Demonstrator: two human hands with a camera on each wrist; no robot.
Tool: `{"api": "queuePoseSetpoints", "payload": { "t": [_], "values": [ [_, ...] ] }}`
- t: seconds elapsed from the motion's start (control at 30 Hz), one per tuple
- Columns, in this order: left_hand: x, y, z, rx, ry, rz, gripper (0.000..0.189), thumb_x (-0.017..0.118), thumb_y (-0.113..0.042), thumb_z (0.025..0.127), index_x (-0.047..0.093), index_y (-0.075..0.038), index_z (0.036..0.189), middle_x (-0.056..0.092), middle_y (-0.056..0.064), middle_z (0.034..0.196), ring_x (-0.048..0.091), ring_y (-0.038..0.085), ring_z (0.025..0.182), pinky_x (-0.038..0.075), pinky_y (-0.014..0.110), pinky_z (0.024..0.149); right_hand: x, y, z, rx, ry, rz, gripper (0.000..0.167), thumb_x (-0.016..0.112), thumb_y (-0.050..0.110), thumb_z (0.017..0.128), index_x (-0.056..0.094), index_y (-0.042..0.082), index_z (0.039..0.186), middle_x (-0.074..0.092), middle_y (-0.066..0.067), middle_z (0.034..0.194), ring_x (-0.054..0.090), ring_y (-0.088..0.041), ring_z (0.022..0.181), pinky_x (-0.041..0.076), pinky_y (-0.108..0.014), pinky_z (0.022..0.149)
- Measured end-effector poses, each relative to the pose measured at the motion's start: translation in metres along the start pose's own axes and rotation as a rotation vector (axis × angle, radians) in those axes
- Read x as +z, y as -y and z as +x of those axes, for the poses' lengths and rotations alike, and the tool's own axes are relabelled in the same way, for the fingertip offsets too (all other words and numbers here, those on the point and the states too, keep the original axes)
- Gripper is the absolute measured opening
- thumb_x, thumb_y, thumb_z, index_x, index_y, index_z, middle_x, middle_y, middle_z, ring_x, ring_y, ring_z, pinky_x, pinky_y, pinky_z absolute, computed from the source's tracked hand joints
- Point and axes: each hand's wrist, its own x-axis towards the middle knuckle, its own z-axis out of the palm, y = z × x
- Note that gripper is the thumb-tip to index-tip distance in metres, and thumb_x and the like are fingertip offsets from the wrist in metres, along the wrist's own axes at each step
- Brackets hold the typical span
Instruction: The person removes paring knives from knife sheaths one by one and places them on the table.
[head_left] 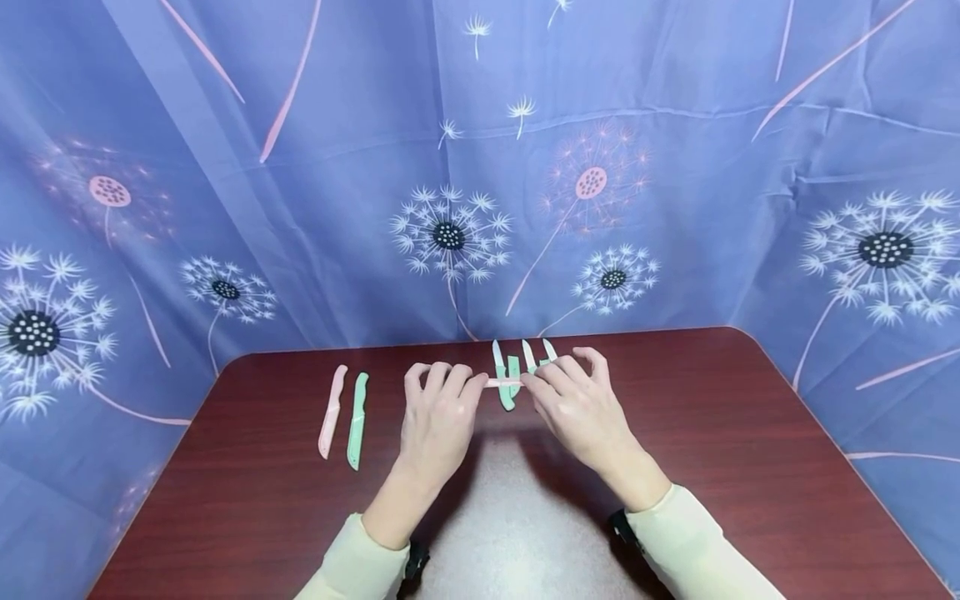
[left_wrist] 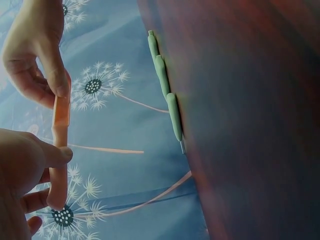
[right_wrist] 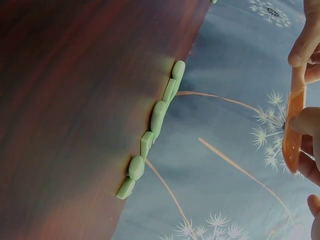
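Observation:
A pink paring knife is held crosswise above the table between both hands. My left hand pinches its handle, thumb on one side. On the other end, my right hand grips the sheath, which covers the blade. Just beyond the hands lies a green paring knife with bare blade, its green sheath beside it. Two more bare-bladed green knives lie to the right, partly hidden behind my right hand.
On the left of the dark red table lie a sheathed pink knife and a sheathed green knife, side by side. A blue curtain with a dandelion print hangs around the table's back and sides.

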Motion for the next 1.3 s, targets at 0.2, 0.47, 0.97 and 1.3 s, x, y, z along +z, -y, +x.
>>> {"api": "queuePoseSetpoints", "payload": {
  "t": [0.2,0.47,0.97,1.3],
  "values": [
    [-0.0008,0.0014,0.0007,-0.002,-0.008,-0.004,0.014,0.071,-0.008,0.098,0.082,-0.012,0.106,0.070,0.002,0.098,0.062,0.026,0.093,0.045,0.053,0.093,-0.0041,-0.0011,0.0013,-0.001,0.019,-0.025,0.016,0.068,0.007,0.094,0.079,0.009,0.106,0.071,0.000,0.090,0.064,-0.025,0.084,0.045,-0.063,0.096],
    [-0.0024,0.0014,0.0027,-0.001,0.000,0.000,0.014,0.074,-0.007,0.097,0.083,-0.012,0.106,0.071,0.002,0.098,0.062,0.026,0.094,0.045,0.053,0.093,-0.0055,-0.0040,0.0019,-0.009,0.038,-0.035,0.018,0.068,0.008,0.093,0.078,0.009,0.108,0.072,0.000,0.092,0.064,-0.026,0.086,0.045,-0.063,0.096],
    [-0.0031,0.0037,0.0017,-0.017,0.024,-0.019,0.014,0.078,-0.010,0.094,0.084,-0.014,0.105,0.073,-0.001,0.096,0.062,0.025,0.093,0.043,0.053,0.095,-0.0067,-0.0058,-0.0004,0.009,0.084,0.002,0.024,0.076,0.005,0.088,0.079,0.011,0.111,0.073,0.001,0.097,0.064,-0.024,0.090,0.043,-0.063,0.099],
    [-0.0033,0.0028,0.0002,-0.019,0.035,-0.027,0.013,0.078,-0.010,0.094,0.084,-0.013,0.106,0.073,0.000,0.096,0.062,0.025,0.093,0.042,0.054,0.094,-0.0052,-0.0067,-0.0034,0.012,0.087,-0.002,0.026,0.078,0.004,0.087,0.080,0.011,0.111,0.072,0.002,0.097,0.064,-0.024,0.089,0.043,-0.062,0.099]
  ]
}}
